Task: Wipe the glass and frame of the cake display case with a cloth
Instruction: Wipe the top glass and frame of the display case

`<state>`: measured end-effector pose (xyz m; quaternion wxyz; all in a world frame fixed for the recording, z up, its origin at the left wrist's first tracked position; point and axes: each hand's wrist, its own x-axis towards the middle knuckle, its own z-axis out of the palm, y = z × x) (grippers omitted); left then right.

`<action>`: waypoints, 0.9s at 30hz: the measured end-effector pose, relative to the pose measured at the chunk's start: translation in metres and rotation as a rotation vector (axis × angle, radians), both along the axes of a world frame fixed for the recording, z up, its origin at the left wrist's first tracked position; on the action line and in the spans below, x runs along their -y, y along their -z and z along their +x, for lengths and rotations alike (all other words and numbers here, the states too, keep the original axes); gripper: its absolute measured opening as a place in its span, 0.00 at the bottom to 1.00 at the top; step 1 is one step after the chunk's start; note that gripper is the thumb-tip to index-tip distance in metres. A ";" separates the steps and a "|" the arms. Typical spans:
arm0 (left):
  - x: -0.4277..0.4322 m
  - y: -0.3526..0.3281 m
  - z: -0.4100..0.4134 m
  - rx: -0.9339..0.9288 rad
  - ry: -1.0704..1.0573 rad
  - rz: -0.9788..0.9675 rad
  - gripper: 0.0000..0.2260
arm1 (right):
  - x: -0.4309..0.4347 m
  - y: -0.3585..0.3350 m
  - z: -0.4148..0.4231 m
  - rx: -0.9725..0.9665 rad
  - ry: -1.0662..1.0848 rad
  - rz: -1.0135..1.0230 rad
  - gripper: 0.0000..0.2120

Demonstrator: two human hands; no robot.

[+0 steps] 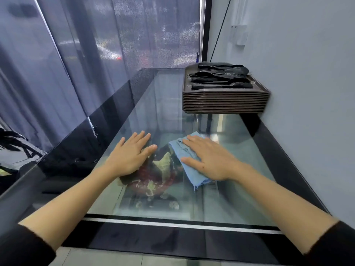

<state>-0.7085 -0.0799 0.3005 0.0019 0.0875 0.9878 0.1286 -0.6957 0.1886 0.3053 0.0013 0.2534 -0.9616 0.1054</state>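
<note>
Head view looks down on the glass top (192, 116) of the cake display case, where my right hand (211, 160) lies flat with fingers spread on the blue cloth (189, 169), pinning it to the glass rather than clenching it. My left hand (130, 154) rests open, palm down on the glass, grasping nothing. The cloth sits mid-pane, just right of centre, its long axis running from near-right to far-left, frayed end toward me. To do this pass well, I judge I should keep even palm pressure and overlap strokes out to the black frame (119, 116). The stacked trays (224, 102) with black tongs (221, 77) block the far-right corner.
</note>
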 end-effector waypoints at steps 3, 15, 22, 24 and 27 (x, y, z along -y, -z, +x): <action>-0.003 0.001 0.002 -0.014 -0.004 0.004 0.29 | -0.058 -0.004 -0.025 0.003 0.184 -0.119 0.33; -0.002 -0.003 0.000 -0.036 -0.024 0.236 0.26 | 0.060 -0.003 -0.072 0.046 0.202 0.106 0.35; 0.052 -0.027 0.068 -0.152 0.012 0.566 0.10 | -0.045 -0.015 -0.005 0.056 -0.015 0.058 0.33; 0.083 -0.027 0.080 -0.237 -0.016 0.457 0.09 | -0.064 -0.015 -0.017 0.063 0.226 0.070 0.32; 0.126 -0.020 0.086 -0.207 -0.067 0.229 0.16 | -0.026 -0.002 -0.023 -0.020 0.339 0.093 0.32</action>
